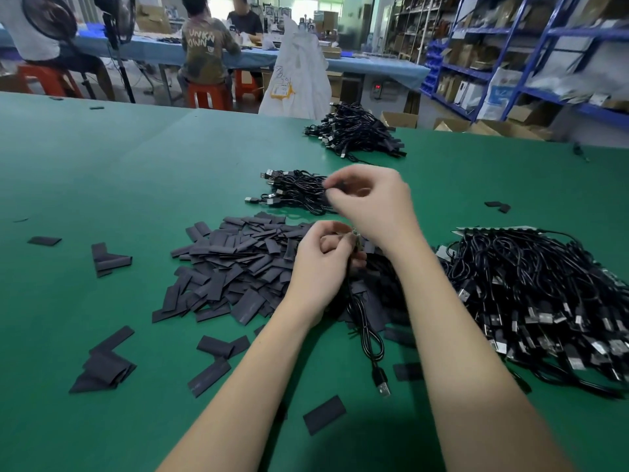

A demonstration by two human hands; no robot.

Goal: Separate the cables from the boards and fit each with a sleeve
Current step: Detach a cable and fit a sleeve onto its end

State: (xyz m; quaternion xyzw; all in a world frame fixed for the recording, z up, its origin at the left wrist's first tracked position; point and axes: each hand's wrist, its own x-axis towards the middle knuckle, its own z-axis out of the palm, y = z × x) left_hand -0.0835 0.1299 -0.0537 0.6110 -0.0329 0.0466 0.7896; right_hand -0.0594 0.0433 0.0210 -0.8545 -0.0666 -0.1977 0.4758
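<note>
I see both hands working at centre frame above the green table (102,172); the left hand (320,267) has its grip curled round a black cable (366,321) near its top end, and the cable hangs down in a loop to a USB plug (384,390) lying on the table at lower centre. The right hand (371,202) sits just above the left, fingers bent and thumb meeting fingertips in a pinch — the item pinched is blurred and too small for me to identify; a small metallic part shows between the two hands, also unclear.

Left of the hands lies the sleeve pile (231,267), a loose heap of flat dark sleeves; stray sleeves (102,366) are scattered toward the lower left, and one (324,419) lies at bottom centre.

At right centre I see a large bundle of black cables (544,301) with USB plugs fanned toward the lower right; pale board edges show along its top. Behind the hands sits a smaller cable group (292,190); further back, upper centre, another cable heap (357,131) — both well apart from the large bundle.

Upper frame: seated people at a blue bench, red stools, a white sack (297,76); blue shelving (527,56) at upper right.
</note>
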